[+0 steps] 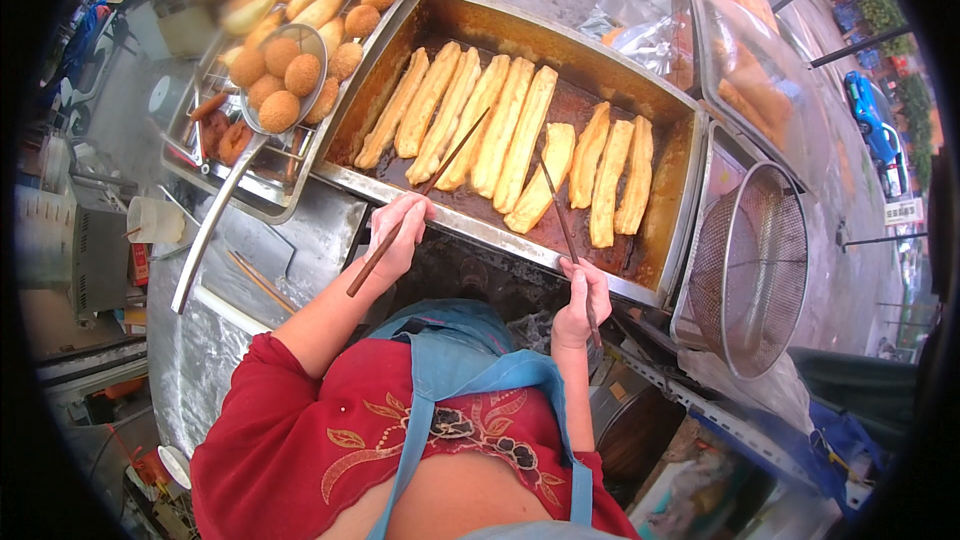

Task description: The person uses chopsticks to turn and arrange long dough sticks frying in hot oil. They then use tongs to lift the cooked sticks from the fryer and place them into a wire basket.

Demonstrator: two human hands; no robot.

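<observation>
My left hand [399, 234] grips a long dark wooden chopstick [450, 157], its thin tip over the longer dough sticks. In my right hand [582, 303] is a second dark chopstick [561, 214], whose tip meets a shorter piece of fried dough [546, 178]. Both hands are at the near rim of a rectangular metal frying pan [502, 240] with dark oil. Several long pale-golden dough sticks [459, 116] lie side by side on the left of the pan. Shorter dough sticks [611, 184] are grouped on the right.
A ladle strainer [225, 202] with round fried balls [302, 75] rests over a rack tray [281, 210] at left. Fried pastries [315, 4] fill the tray's far part. At right, a mesh basket [750, 270] leans on a metal container [690, 300]. A metal worktop [187, 360] is at lower left.
</observation>
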